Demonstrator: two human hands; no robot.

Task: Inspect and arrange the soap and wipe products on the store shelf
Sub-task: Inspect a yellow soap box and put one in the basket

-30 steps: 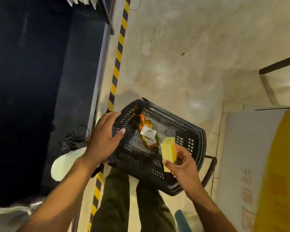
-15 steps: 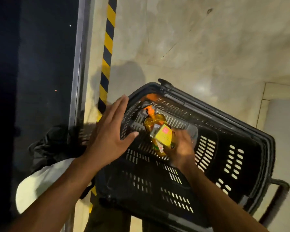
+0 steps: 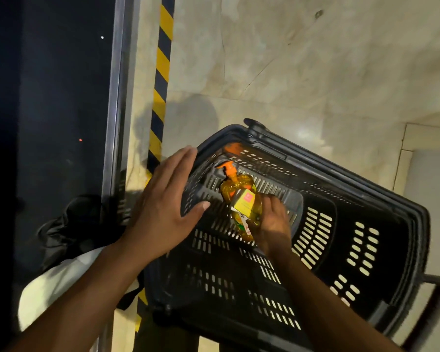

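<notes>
A black plastic shopping basket [image 3: 361, 240] stands on the floor below me. On its bottom lies an orange pump bottle of liquid soap [image 3: 233, 185]. A small yellow soap box [image 3: 245, 202] rests on top of the bottle. My right hand [image 3: 272, 224] is down inside the basket just right of the box, fingers fairly straight, thumb below the box by the bottle's label. My left hand [image 3: 163, 207] hovers flat over the basket's left rim, fingers straight and together, holding nothing.
A black and yellow hazard stripe [image 3: 160, 80] runs along the tiled floor [image 3: 302, 59] beside a metal rail [image 3: 116, 97] and a dark area on the left. A white and black bundle [image 3: 59, 262] lies at lower left. The basket's handle [image 3: 434, 295] sticks out at lower right.
My right hand carried the yellow soap box from above the basket's near rim down onto the pump bottle. The view has dropped closer to the basket. My left hand has flattened over the rim.
</notes>
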